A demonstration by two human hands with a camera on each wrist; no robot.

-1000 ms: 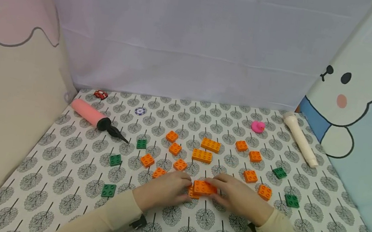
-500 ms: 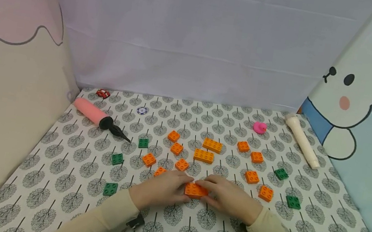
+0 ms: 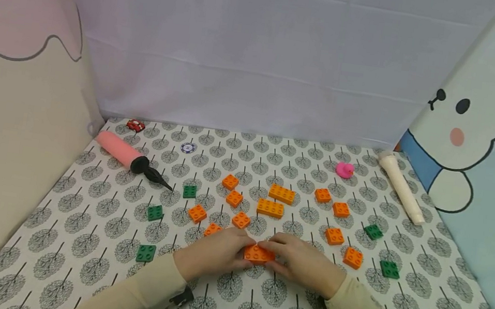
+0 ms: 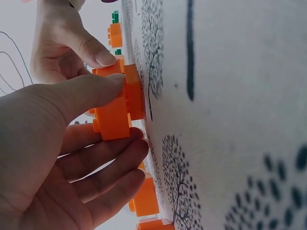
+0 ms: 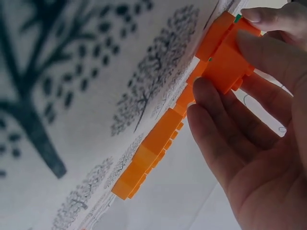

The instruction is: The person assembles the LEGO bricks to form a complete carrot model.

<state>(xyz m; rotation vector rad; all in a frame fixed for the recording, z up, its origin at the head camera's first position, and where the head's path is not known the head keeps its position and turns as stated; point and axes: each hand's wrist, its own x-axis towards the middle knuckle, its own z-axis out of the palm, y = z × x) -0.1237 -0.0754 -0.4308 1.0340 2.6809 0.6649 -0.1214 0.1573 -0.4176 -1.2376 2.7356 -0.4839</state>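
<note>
Near the middle front of the table, both hands pinch one long orange toy building brick [image 3: 259, 254] from its two ends. My left hand [image 3: 218, 253] has its thumb on the near side and fingertips at the far side, clearer in the left wrist view. From the other end my right hand [image 3: 305, 264] grips the same brick with thumb and fingers. Under it a second orange brick [image 4: 135, 93] stands on the cloth, mostly covered in the head view. A narrow gap with studs shows between the two bricks in the left wrist view.
Small orange bricks [image 3: 241, 220] lie scattered around, with two longer lighter orange bricks [image 3: 270, 208] behind. Green bricks [image 3: 146, 253] lie to both sides. Farther back are a pink pump-like tube [image 3: 118, 149], a toy car [image 3: 135, 125], a poker chip [image 3: 188, 148], a pink duck [image 3: 344, 170] and a cream tube [image 3: 401, 188].
The held brick has moved left and come down over the lower orange brick, the right hand going with it. In the last half second the hands have hardly moved.
</note>
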